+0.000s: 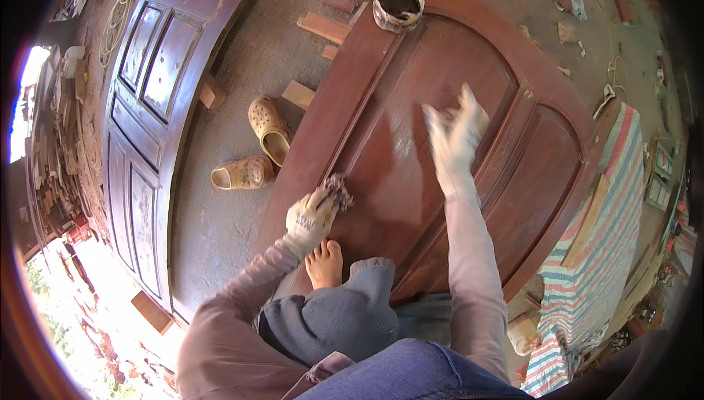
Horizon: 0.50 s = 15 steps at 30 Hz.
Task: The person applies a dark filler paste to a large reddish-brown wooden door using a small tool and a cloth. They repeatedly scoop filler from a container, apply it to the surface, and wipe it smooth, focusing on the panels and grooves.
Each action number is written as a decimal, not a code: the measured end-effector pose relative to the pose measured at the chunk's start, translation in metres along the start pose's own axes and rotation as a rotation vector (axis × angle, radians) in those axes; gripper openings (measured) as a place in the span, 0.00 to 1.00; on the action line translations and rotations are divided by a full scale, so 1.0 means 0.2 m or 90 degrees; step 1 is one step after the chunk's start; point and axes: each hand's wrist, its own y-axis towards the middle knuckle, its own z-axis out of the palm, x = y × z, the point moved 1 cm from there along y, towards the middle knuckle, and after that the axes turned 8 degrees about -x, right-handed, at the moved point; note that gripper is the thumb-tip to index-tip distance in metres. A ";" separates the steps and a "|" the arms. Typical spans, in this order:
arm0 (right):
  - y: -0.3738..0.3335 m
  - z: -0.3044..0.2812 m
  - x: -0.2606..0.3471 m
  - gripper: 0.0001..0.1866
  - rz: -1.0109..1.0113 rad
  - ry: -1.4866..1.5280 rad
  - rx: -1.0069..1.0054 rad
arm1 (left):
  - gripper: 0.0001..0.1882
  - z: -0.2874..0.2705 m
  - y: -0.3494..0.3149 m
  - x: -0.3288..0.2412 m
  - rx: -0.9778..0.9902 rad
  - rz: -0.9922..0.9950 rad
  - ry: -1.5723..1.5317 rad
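Note:
A reddish-brown wooden door (308, 147) with raised arched panels lies flat beneath me, part of its middle panel shining as if wet. My left hand (311, 217), in a whitish work glove, is closed around a crumpled, dark-stained rag (339, 189) at the door's left rail. Over the middle panel, my gloved right hand (456, 136) has its fingers spread, somewhat smeared by motion, and nothing shows in it. A white tub (398, 4) of dark, thick contents stands on the door's far end. My bare foot (324, 264) rests on the door close to my left hand.
Another dark door (163, 118) lies to the left. Tan clogs (253, 170) and wood blocks (325, 27) are on the floor between the doors. At right, a striped sheet (605, 231) has a wooden strip (589, 220) on it. A cord (110, 26) is coiled far left.

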 end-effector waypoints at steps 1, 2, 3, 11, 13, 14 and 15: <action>0.11 0.15 0.02 0.49 -0.015 0.036 0.017 | 0.13 -0.02 0.00 -0.01 0.024 -0.041 0.001; 0.22 0.29 0.04 0.53 -0.025 0.053 -0.011 | 0.12 -0.01 0.05 -0.03 0.020 -0.062 -0.016; 0.32 0.43 0.07 0.57 -0.034 0.079 -0.035 | 0.12 0.01 0.10 -0.05 0.016 -0.085 -0.024; 0.76 0.80 0.25 0.48 -0.002 -0.068 -0.021 | 0.12 0.18 0.62 -0.09 -0.060 -0.073 -0.063; 0.88 0.78 0.24 0.47 0.029 -0.135 0.001 | 0.08 0.27 0.83 -0.10 -0.078 -0.044 -0.100; 0.92 0.76 0.21 0.49 0.038 -0.140 0.023 | 0.09 0.30 0.96 -0.11 -0.056 -0.043 -0.091; 0.97 0.70 0.11 0.53 0.004 -0.118 0.001 | 0.09 0.35 1.13 -0.15 -0.037 -0.034 -0.097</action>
